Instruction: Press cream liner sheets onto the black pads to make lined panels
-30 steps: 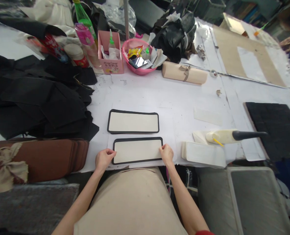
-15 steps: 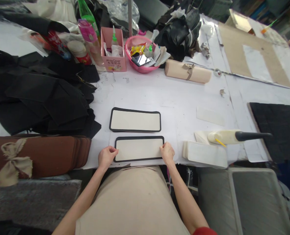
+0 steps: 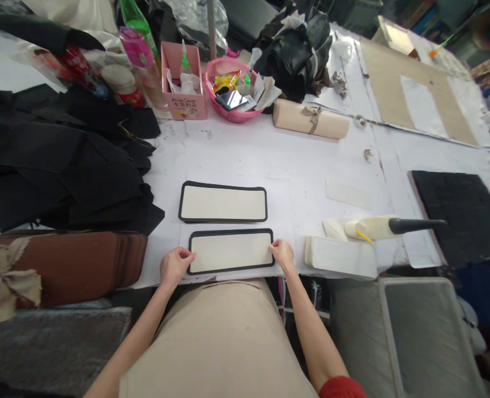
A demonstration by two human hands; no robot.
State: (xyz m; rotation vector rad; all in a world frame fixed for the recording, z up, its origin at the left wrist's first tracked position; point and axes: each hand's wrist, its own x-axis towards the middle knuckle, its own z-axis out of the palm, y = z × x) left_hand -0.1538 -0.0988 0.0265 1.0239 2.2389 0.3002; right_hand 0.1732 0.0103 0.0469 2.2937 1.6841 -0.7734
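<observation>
A cream panel with a black border lies at the table's front edge, between my hands. My left hand pinches its left end, thumb and fingers together. At the right end, my right hand grips the border in the same way. Just behind it lies a similar black-bordered cream panel, touched by neither hand. A stack of white cards sits to the right of my right hand, with a cream bottle with a black nozzle behind it.
Brown panels tied with cloth lie at the left, below a heap of black pieces. A pink box, a pink basket and a beige roll stand at the back. A black board lies right.
The whole view has shifted slightly, so things appear further left. Both hands keep their pinch on the front panel, which looks unmoved on the table.
</observation>
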